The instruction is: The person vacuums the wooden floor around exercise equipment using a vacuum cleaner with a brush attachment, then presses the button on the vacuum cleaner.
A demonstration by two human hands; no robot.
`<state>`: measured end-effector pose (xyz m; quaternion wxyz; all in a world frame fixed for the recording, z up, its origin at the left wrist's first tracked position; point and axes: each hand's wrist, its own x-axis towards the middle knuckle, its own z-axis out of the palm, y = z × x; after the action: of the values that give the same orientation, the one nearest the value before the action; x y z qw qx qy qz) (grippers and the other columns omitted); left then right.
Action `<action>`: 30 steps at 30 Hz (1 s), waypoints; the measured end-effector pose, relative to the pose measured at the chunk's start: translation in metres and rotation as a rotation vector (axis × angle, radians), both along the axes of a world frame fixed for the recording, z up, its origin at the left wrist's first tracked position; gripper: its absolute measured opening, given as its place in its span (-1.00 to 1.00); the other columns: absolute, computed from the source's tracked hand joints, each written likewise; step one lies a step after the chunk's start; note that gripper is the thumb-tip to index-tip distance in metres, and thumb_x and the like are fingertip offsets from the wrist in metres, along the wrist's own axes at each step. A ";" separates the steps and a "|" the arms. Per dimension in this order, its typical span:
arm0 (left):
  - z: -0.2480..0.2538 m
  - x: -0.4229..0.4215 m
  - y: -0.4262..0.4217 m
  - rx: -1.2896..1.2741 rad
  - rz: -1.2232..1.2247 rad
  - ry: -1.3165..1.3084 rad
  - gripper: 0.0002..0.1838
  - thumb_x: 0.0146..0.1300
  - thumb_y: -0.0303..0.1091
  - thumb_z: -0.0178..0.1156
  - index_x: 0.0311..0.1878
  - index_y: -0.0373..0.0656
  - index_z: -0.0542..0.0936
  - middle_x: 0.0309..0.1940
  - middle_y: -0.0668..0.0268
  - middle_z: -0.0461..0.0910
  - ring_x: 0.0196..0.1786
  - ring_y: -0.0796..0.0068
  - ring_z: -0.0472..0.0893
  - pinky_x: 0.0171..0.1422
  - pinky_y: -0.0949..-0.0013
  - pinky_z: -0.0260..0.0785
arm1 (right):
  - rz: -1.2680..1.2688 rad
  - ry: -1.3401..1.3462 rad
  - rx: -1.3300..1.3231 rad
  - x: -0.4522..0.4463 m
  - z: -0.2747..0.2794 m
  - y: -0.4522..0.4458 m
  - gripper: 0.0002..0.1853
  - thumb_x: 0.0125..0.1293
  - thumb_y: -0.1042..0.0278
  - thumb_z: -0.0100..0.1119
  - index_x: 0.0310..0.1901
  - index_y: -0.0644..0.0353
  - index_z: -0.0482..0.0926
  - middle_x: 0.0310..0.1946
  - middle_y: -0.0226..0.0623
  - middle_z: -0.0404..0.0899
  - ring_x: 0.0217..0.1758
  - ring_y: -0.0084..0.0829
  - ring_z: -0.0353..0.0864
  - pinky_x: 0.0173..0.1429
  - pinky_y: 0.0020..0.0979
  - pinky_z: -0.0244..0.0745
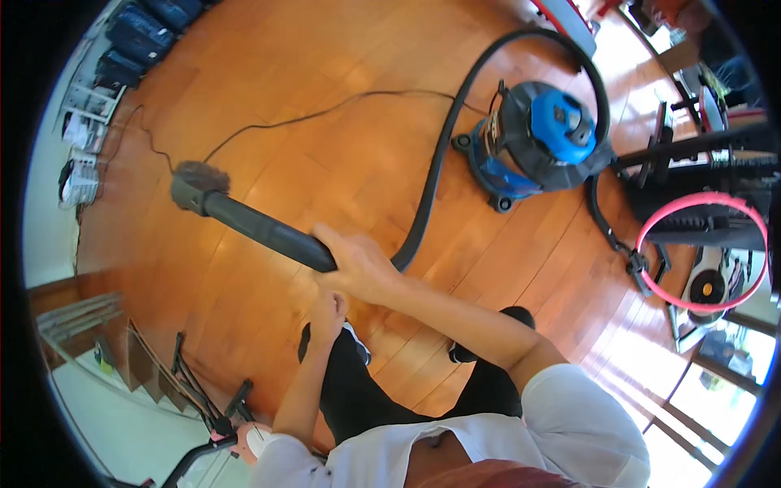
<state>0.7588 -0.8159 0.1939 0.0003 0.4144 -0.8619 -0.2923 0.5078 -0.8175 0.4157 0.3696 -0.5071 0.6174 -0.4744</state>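
My right hand [358, 264] is wrapped round the black wand [268, 233] of a vacuum cleaner, held out in front of me toward the left. A round dusting brush [199, 185] with grey bristles is fitted on its far end. My left hand [329, 314] is closed just below the right one, above my left leg; whether anything is inside its fingers is hidden. From behind my right hand the black hose [439, 154] loops up and round to the blue and black vacuum cleaner [533, 138], which stands on castors on the floor.
A power cord [317, 110] runs across the wooden floor [342, 179] to the left wall. Dark boxes [138, 41] and white racks [89, 102] line that wall. A pink hoop [704, 199] and exercise equipment are at the right. A staircase [146, 366] is at the lower left.
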 end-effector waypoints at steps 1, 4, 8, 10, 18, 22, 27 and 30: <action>0.000 0.002 0.008 -0.054 -0.038 -0.045 -0.69 0.29 -0.59 0.13 0.10 -0.25 0.43 -0.07 0.24 0.50 -0.21 0.38 0.56 -0.14 0.31 0.46 | -0.003 0.018 -0.004 0.001 0.022 0.009 -0.60 0.06 0.30 0.29 -0.07 0.21 0.44 -0.48 0.02 0.51 -0.35 0.03 0.56 -0.28 -0.15 0.41; 0.022 0.006 0.037 0.117 0.014 -0.180 -0.68 0.29 -0.57 0.15 0.10 -0.24 0.43 -0.06 0.26 0.50 -0.18 0.41 0.55 -0.11 0.32 0.45 | 0.056 -0.052 0.112 0.005 0.102 0.033 -0.58 0.07 0.29 0.30 -0.04 0.21 0.44 -0.42 0.01 0.55 -0.29 0.00 0.61 -0.24 -0.16 0.43; 0.089 -0.003 0.095 0.468 0.227 -0.049 -0.66 0.29 -0.55 0.18 0.11 -0.23 0.43 -0.05 0.28 0.49 -0.14 0.43 0.54 -0.07 0.33 0.44 | 0.081 -0.164 0.200 0.019 0.204 0.059 -0.54 0.09 0.25 0.32 0.01 0.19 0.44 -0.39 -0.01 0.57 -0.30 -0.03 0.63 -0.22 -0.17 0.44; 0.132 -0.014 0.123 0.707 0.413 0.127 -0.66 0.29 -0.54 0.20 0.12 -0.22 0.42 -0.05 0.30 0.49 -0.12 0.45 0.54 -0.05 0.34 0.44 | 0.034 -0.192 0.110 0.036 0.245 0.066 -0.54 0.07 0.25 0.30 0.01 0.18 0.44 -0.46 0.03 0.53 -0.37 0.05 0.59 -0.28 -0.12 0.43; 0.330 -0.056 0.101 1.135 0.987 1.178 -0.62 0.29 -0.51 0.25 0.14 -0.19 0.42 -0.03 0.34 0.49 -0.05 0.50 0.52 0.04 0.36 0.42 | 0.086 -0.551 0.285 0.093 0.415 0.026 -0.43 0.14 0.27 0.48 0.11 0.23 0.42 -0.47 -0.42 0.43 -0.42 -0.60 0.47 -0.30 -0.46 0.39; 0.385 -0.059 -0.001 0.858 0.854 1.444 -0.59 0.29 -0.49 0.28 0.17 -0.18 0.41 -0.01 0.37 0.48 0.01 0.54 0.50 0.09 0.38 0.41 | -0.108 -0.430 -0.002 0.102 0.452 0.009 -0.44 0.12 0.47 0.46 0.12 0.26 0.37 -0.32 -0.42 0.50 -0.32 -0.61 0.50 -0.25 -0.51 0.43; 0.451 -0.034 -0.120 0.396 0.555 1.304 -0.45 0.27 -0.63 0.24 0.29 -0.03 0.38 0.14 0.35 0.43 0.07 0.56 0.50 0.18 0.47 0.40 | -0.489 -0.674 -0.275 0.089 0.503 0.008 -0.63 0.15 0.63 0.28 -0.05 0.19 0.38 -0.43 -0.35 0.51 -0.39 -0.41 0.61 -0.21 -0.32 0.57; 0.488 -0.046 -0.148 0.238 0.402 1.279 -0.44 0.25 -0.66 0.24 0.28 0.00 0.41 0.27 0.27 0.33 0.12 0.50 0.50 0.16 0.49 0.41 | -0.734 -0.872 -0.421 0.073 0.504 0.023 -0.69 0.21 0.66 0.19 -0.07 0.15 0.37 -0.36 -0.36 0.43 -0.39 -0.40 0.52 -0.14 -0.21 0.59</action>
<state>0.7132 -0.9639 0.6817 0.5187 0.3092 -0.5604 -0.5668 0.5810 -0.7946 0.9200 0.2923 -0.0823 0.4366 -0.8469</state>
